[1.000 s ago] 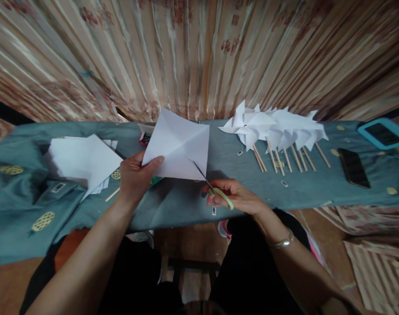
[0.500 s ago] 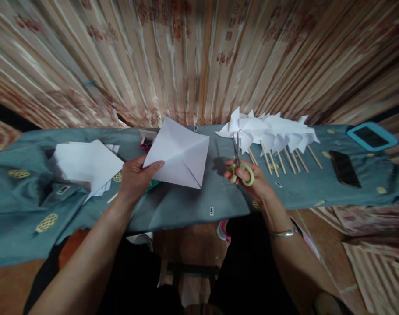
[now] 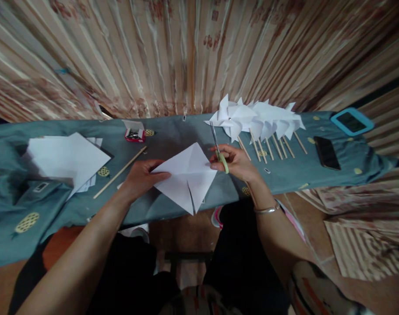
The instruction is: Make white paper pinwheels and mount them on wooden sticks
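A square white sheet of paper (image 3: 182,168), creased and turned cornerwise, is held over the table's front edge. One slit runs inward from its near corner. My left hand (image 3: 142,177) pinches its left corner, thumb on top. My right hand (image 3: 234,162) is closed round the green-handled scissors (image 3: 221,161), whose blades point up and away from me. The right fingertips are at the sheet's right corner; whether they grip it too I cannot tell.
Paper pinwheels (image 3: 248,118) on wooden sticks lie at the back right, near a phone (image 3: 327,153) and a blue-framed tablet (image 3: 352,121). To the left are stacked paper sheets (image 3: 54,155), a loose stick (image 3: 120,172) and a small red box (image 3: 134,134) of metal pieces.
The sheet has turned so its slit corner points toward me, and it sits lower. My right hand has come in to the sheet's right corner, scissors still in it.
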`<state>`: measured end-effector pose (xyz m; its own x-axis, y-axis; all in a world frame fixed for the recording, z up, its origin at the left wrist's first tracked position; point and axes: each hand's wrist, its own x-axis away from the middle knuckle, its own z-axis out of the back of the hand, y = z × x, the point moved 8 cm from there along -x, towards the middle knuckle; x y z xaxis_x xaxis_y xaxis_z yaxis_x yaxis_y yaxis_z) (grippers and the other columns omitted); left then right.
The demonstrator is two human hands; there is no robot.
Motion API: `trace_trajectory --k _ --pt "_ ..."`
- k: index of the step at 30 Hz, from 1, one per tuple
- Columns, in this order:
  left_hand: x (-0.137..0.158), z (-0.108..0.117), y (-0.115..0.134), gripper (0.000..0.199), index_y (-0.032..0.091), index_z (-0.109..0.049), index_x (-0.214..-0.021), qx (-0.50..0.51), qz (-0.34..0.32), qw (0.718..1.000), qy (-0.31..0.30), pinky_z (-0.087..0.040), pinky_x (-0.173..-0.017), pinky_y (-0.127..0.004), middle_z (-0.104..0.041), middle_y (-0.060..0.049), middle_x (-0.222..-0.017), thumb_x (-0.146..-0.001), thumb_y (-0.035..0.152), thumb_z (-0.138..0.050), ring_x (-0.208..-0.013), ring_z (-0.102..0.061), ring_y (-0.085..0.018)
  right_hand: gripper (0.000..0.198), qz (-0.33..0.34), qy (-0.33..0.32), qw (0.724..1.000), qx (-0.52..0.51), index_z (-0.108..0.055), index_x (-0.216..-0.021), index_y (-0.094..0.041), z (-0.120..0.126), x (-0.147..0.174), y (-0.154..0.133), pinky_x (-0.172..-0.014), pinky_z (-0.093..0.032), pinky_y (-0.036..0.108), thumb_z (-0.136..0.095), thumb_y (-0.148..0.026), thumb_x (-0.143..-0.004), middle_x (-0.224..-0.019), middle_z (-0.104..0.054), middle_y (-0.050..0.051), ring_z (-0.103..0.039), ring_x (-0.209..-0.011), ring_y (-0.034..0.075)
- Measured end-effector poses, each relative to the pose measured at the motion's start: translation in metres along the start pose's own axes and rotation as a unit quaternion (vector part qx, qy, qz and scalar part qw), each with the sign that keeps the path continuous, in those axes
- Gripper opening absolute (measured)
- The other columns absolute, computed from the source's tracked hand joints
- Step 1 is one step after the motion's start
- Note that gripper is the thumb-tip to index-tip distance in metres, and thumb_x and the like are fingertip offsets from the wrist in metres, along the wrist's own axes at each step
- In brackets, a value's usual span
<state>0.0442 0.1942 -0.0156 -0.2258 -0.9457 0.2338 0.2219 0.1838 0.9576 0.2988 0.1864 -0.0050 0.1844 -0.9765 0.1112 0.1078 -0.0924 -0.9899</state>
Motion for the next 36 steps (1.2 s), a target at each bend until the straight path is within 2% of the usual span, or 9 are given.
trace_trajectory --k 7,12,16,19,24,28,31,34,36 --pt "-0.002 -0.006 -0.012 0.040 0.018 -0.077 -0.093 -0.021 0.026 0.999 -0.036 -0.055 -0.071 -0.033 -0.076 -0.003 -0.086 -0.057 0.035 -0.082 -0.073 -0.069 -0.022 0.051 -0.002 -0.026 0.998 0.056 -0.067 -0.098 -0.018 -0.013 0.002 -0.001 -0.058 -0.041 0.024 -0.089 -0.034 -0.055 -0.063 -0.058 -0.008 -0.051 -0.058 0.008" --pt "-0.004 0.000 -0.008 0.055 0.015 -0.071 -0.109 0.033 0.010 0.999 0.022 -0.052 -0.079 -0.034 -0.074 -0.003 -0.095 -0.058 0.032 -0.086 -0.085 -0.068 -0.024 0.048 0.000 -0.009 0.997 0.070 -0.066 -0.096 -0.016 -0.018 0.003 0.000 -0.056 -0.039 0.024 -0.086 -0.035 -0.057 -0.064 -0.059 -0.005 -0.052 -0.058 0.010" --pt "-0.003 0.005 -0.007 0.058 0.020 -0.059 -0.124 0.220 0.004 0.973 0.076 -0.051 -0.085 -0.034 -0.071 0.000 -0.097 -0.073 0.038 -0.078 -0.095 -0.068 -0.023 0.045 0.025 0.054 0.998 0.035 -0.063 -0.090 -0.016 -0.014 0.000 -0.002 -0.054 -0.038 0.024 -0.086 -0.035 -0.056 -0.058 -0.053 -0.008 -0.049 -0.055 0.010" --pt "-0.002 -0.007 -0.009 0.043 0.024 -0.061 -0.113 0.347 0.001 0.937 0.042 -0.051 -0.091 -0.039 -0.072 -0.002 -0.102 -0.078 0.047 -0.072 -0.110 -0.065 -0.026 0.044 0.048 0.119 0.992 -0.015 -0.061 -0.086 -0.019 -0.012 -0.005 0.000 -0.054 -0.038 0.024 -0.085 -0.037 -0.054 -0.055 -0.049 -0.010 -0.046 -0.052 0.009" --pt "0.013 -0.043 -0.017 0.048 0.029 -0.060 -0.115 0.372 0.023 0.927 -0.037 -0.041 -0.107 -0.045 -0.061 -0.005 -0.135 -0.072 0.041 -0.077 -0.134 -0.050 -0.027 0.051 0.053 0.213 0.974 -0.048 -0.058 -0.094 -0.021 -0.012 -0.005 0.009 -0.053 -0.040 0.024 -0.083 -0.042 -0.054 -0.057 -0.055 -0.010 -0.047 -0.052 0.010" --pt "0.021 -0.060 -0.015 0.068 0.032 -0.054 -0.129 0.343 0.030 0.938 -0.035 -0.040 -0.107 -0.049 -0.058 -0.005 -0.139 -0.066 0.030 -0.081 -0.130 -0.053 -0.029 0.051 0.058 0.222 0.973 0.006 -0.062 -0.101 -0.019 -0.021 -0.002 0.011 -0.054 -0.040 0.026 -0.079 -0.044 -0.061 -0.061 -0.060 -0.007 -0.049 -0.053 0.011" --pt "0.023 -0.062 -0.005 0.054 0.024 -0.066 -0.114 0.334 -0.008 0.942 -0.028 -0.046 -0.102 -0.045 -0.068 -0.006 -0.124 -0.064 0.032 -0.084 -0.122 -0.059 -0.030 0.048 0.064 0.221 0.971 0.067 -0.064 -0.104 -0.018 -0.026 0.001 0.009 -0.056 -0.040 0.027 -0.076 -0.044 -0.065 -0.065 -0.063 -0.005 -0.052 -0.055 0.011" --pt "0.023 -0.059 -0.007 0.034 0.018 -0.072 -0.094 0.328 0.008 0.945 -0.005 -0.050 -0.099 -0.041 -0.073 -0.008 -0.109 -0.069 0.039 -0.082 -0.115 -0.063 -0.029 0.044 0.073 0.215 0.967 0.117 -0.064 -0.106 -0.019 -0.030 0.003 0.006 -0.058 -0.041 0.027 -0.074 -0.042 -0.069 -0.068 -0.066 -0.003 -0.054 -0.057 0.012" --pt "0.023 -0.055 -0.011 0.033 0.018 -0.070 -0.098 0.343 0.024 0.939 0.025 -0.052 -0.097 -0.041 -0.072 -0.007 -0.113 -0.074 0.039 -0.079 -0.113 -0.064 -0.027 0.043 0.077 0.213 0.965 0.129 -0.065 -0.107 -0.019 -0.032 0.004 0.004 -0.059 -0.041 0.028 -0.073 -0.042 -0.071 -0.069 -0.066 -0.002 -0.055 -0.058 0.013"
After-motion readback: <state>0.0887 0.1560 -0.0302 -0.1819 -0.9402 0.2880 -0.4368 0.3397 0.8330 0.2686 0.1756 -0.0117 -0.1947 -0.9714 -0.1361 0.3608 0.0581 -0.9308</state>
